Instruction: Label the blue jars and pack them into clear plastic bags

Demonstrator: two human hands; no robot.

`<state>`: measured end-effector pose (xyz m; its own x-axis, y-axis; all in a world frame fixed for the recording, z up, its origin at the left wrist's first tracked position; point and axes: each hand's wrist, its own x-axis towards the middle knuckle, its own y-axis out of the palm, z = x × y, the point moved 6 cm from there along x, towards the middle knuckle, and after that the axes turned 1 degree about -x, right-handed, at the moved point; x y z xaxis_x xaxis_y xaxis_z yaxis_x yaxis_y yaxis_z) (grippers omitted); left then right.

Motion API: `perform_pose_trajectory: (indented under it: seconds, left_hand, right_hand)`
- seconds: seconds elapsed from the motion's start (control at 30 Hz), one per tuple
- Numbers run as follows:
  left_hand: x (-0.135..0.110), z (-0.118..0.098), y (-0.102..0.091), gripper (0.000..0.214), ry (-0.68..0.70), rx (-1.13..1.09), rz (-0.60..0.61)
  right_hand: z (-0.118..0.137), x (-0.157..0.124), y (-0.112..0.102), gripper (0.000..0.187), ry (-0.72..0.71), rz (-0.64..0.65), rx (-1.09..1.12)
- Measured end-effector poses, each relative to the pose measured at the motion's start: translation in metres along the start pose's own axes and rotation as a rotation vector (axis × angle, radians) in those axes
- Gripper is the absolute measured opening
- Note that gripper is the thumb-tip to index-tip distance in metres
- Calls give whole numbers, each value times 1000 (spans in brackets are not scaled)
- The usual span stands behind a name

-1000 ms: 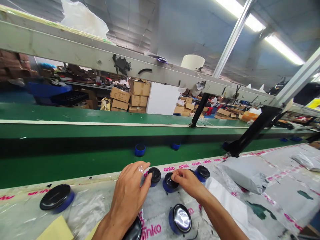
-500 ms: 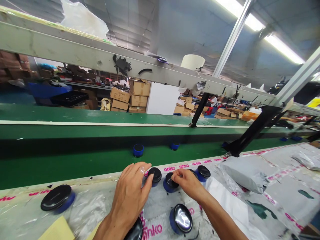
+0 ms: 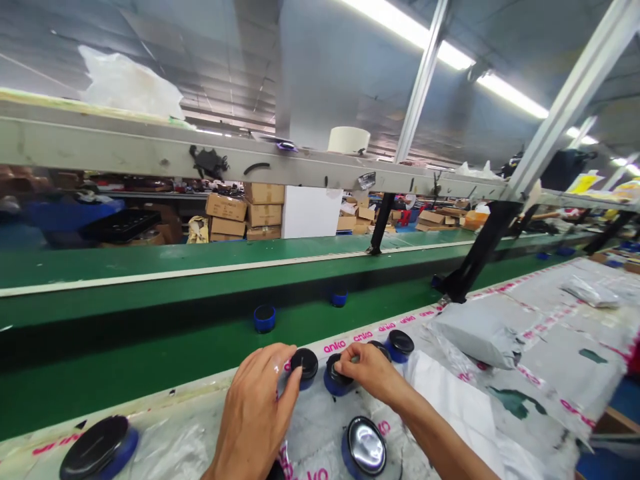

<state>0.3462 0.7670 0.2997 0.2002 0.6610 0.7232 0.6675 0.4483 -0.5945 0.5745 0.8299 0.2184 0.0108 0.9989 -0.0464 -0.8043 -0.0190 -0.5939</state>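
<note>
Small round blue pieces with glossy black tops stand on the plastic-covered bench. My left hand (image 3: 261,400) curves round the left side of one round piece (image 3: 305,365), with the thumb at its near edge and the fingers behind it. At the top of the neighbouring round piece (image 3: 336,381), my right hand (image 3: 367,370) has thumb and forefinger pressed together; whatever they pinch is too small to make out. Closer to me lies another round piece (image 3: 365,445) with a shiny top, tilted toward me. A larger-looking one (image 3: 100,447) is at the left.
Beyond the bench runs a green conveyor belt (image 3: 200,360) carrying a blue piece (image 3: 265,319) and others. A grey shelf beam (image 3: 300,167) crosses above it on black supports (image 3: 470,260). White sheets (image 3: 450,407) and a plastic bag (image 3: 475,333) lie at the right.
The view has turned somewhat to the right and tilted. Both hands stay at the same two round pieces, with only slight finger movement.
</note>
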Motion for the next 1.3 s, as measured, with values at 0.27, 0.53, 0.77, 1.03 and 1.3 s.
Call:
perform_pose_trajectory:
  seconds: [0.27, 0.53, 0.77, 1.03, 1.3]
  left_hand:
    - [1, 1, 0, 22, 43, 24, -1]
    - [0, 2, 4, 20, 39, 7, 40]
    - [-2, 6, 4, 20, 4, 9, 60]
    - [-2, 2, 7, 19, 22, 11, 84]
    - [-2, 1, 8, 19, 53, 29, 75]
  right_hand:
    - [5, 3, -6, 13, -43, -59, -12]
    - [18, -5, -15, 34, -79, -113, -179]
    - [42, -49, -16, 45, -322, -112, -377]
    - [48, -56, -8, 49, -454, -64, -679]
    - [51, -68, 6, 41, -499, -139, -694]
